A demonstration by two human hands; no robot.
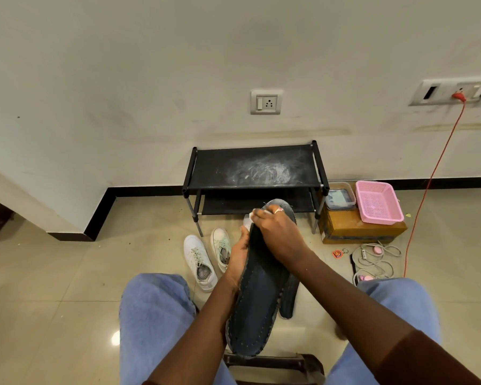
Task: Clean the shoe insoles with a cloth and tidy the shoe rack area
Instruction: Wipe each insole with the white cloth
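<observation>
A long dark grey insole (257, 304) stands tilted between my knees, heel end near me, toe end toward the rack. My left hand (238, 259) grips its left edge about midway up. My right hand (278, 232) lies over the toe end and holds a small white cloth (249, 219) against it. A second dark insole (289, 298) shows partly behind the first, on its right. The black two-tier shoe rack (253, 173) stands against the wall, its top shelf smeared with white dust.
A pair of white sneakers (206, 257) lies on the floor left of the insole. Right of the rack sit a cardboard box (353, 232) bearing a pink basket (378, 202) and a clear lidded container (340, 200). Tangled cords (372, 259) and an orange cable (425, 195) lie further right.
</observation>
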